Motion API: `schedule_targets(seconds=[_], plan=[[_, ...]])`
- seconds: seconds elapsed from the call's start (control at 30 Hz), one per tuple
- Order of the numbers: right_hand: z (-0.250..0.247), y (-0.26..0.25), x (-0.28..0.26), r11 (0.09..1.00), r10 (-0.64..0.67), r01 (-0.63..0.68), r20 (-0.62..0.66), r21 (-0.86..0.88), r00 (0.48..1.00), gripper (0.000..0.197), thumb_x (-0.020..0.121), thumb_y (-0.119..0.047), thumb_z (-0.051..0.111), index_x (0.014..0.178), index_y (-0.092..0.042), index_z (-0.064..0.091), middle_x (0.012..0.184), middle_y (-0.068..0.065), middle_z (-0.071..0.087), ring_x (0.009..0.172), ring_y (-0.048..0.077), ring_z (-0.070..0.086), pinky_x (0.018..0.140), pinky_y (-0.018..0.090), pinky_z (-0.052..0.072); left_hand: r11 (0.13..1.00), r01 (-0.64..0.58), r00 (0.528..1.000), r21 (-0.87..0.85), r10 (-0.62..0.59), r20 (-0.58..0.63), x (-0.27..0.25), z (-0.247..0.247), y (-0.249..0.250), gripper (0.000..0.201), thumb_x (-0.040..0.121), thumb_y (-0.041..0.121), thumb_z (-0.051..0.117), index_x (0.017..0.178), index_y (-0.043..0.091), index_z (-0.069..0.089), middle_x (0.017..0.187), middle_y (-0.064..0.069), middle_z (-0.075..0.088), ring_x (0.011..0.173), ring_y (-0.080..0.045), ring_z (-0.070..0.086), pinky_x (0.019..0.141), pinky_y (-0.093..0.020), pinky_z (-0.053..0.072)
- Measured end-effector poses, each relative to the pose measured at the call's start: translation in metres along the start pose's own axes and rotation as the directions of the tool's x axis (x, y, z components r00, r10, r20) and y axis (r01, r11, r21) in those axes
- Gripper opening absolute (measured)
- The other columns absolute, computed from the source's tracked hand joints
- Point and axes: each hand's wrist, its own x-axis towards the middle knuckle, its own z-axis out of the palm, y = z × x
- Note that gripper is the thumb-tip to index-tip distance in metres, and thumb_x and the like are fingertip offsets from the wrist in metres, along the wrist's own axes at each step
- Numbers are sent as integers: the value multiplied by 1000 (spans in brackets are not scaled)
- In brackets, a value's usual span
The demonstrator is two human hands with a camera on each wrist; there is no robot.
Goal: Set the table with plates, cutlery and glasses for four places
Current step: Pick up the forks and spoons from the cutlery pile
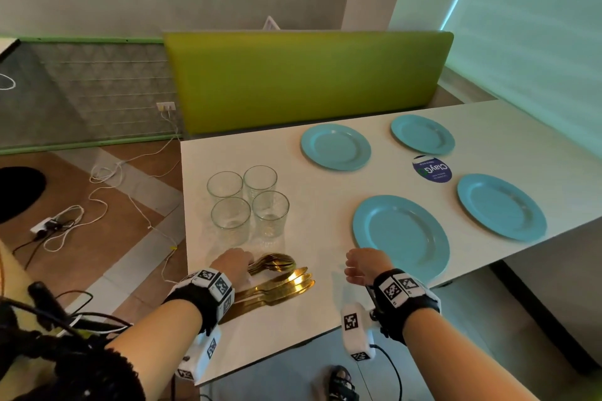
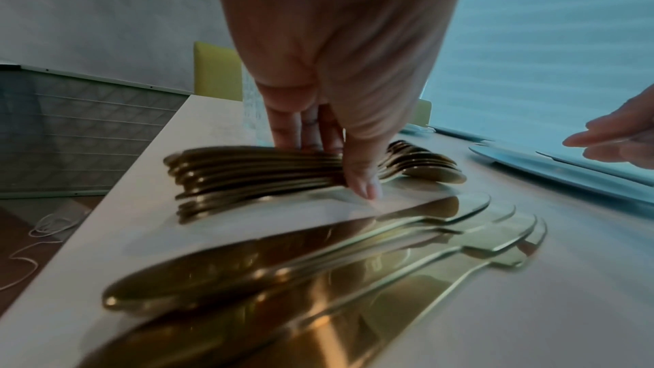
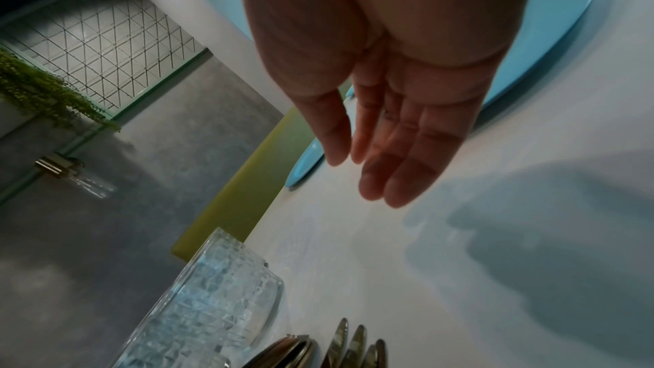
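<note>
White table (image 1: 325, 179) w/ four blue plates (image 1: 401, 234) laid out toward its right half, two nearer the green bench (image 1: 306, 81), two nearer the person. Four clear glasses (image 1: 249, 202) stand bunched together on the left part of the table, none at a place yet. Just in front of them, near the table's front edge, lies the gold cutlery: a stack of spoons (image 1: 275, 262) and, beside it, knives (image 1: 286, 283) & forks fanned out flat.

Left hand (image 1: 236, 265) is down on the spoon stack; in the left wrist view its fingers (image 2: 304, 128) curl behind the handles and the thumb presses the near side, so it grips the bundle of spoons. Picture's a bit blurred there.

Right hand (image 1: 365, 265) hovers above the table between cutlery & the nearest plate, fingers (image 3: 400, 167) straight and together, relaxed, holding nothing, touching nothing.

A round blue sticker (image 1: 431, 169) sits betw. the plates. White cables (image 1: 107, 185) trail over the floor at left.
</note>
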Motion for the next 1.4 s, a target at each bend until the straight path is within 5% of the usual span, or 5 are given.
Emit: schedule_targets(seconds=[0.6,0.73,0.83,1.07,1.4], plan=[[-6,-2,-22,996,-89,89,-15,5,996,13,93,-3,49,82,-4,56,74,9,52,56,20,51,53,30,46,985,-53,997,-163,60,38,15,-23,35,30,96,26,50,115,5,62,113,-10,64,111,-24,59,86,-23,43],[-4,-11,-39,983,-169,174,79,-65,982,15,93,-12,57,107,-8,54,81,6,56,60,18,54,57,28,50,818,-58,989,-572,125,79,23,-30,65,14,90,19,60,91,7,68,73,4,61,68,-9,59,60,-10,46],[-4,-19,-48,961,-242,257,143,-102,960,15,94,-21,56,104,-10,54,84,4,56,63,15,55,59,26,49,638,0,967,-770,196,163,24,-32,91,7,89,12,61,86,8,66,75,-1,64,67,-13,60,79,-29,53],[-27,-29,-41,950,-297,303,81,-81,952,18,97,-13,48,81,-11,57,72,4,57,56,14,52,52,23,46,578,-44,940,-815,301,163,36,-35,139,12,88,12,62,77,17,65,76,-3,66,77,-20,62,86,-37,52],[-75,-43,-4,963,-269,269,13,-27,963,17,97,-10,48,81,-10,54,67,4,60,43,8,55,44,19,48,464,22,939,-885,294,178,69,-29,196,9,89,6,60,82,10,61,72,-6,61,60,-15,58,55,-22,50]])
